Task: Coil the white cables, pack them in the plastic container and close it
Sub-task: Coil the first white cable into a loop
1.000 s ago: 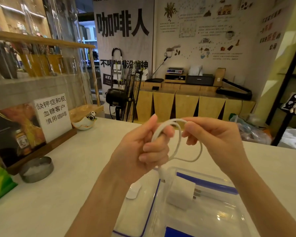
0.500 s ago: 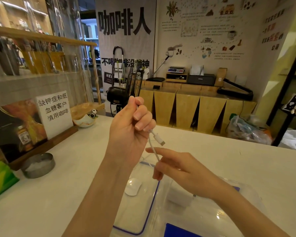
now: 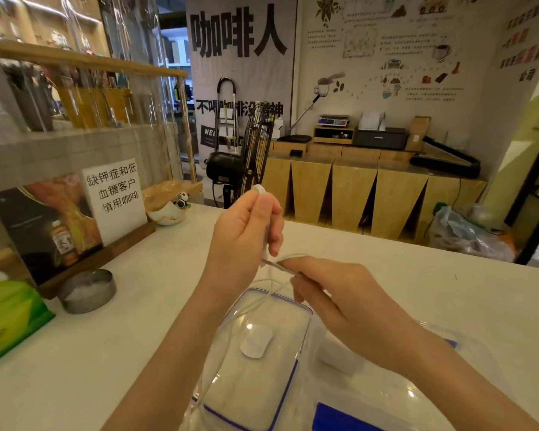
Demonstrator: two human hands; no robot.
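— White and thin, that charging cable (image 3: 231, 331): how will it handle?

— My guess is light and limp, with a little spring, so loops will want to open unless they are pinched. It looks smooth too, so it may slide through a loose hold. I would take it near the plug ends and at each loop crossing.

— Where does it lie, starting at the near edge of the desk (image 3: 91, 353)?

— A slack run hangs over the clear lid with the blue seal (image 3: 255, 353), near that edge. Beside it the plastic container (image 3: 386, 396) stands open; a white block, perhaps a charger (image 3: 339, 356), shows through its wall.

— And higher?

— The strand rises to the right hand (image 3: 349, 309), which pinches it at the fingertips (image 3: 290, 263) by a metal-looking tip; the other fingers are loosely curled. Just beyond, the left hand (image 3: 246, 237) is curled round the cable, with a white end (image 3: 258, 189) poking out above its fingers. Blur hides whether the strand runs taut between the hands.
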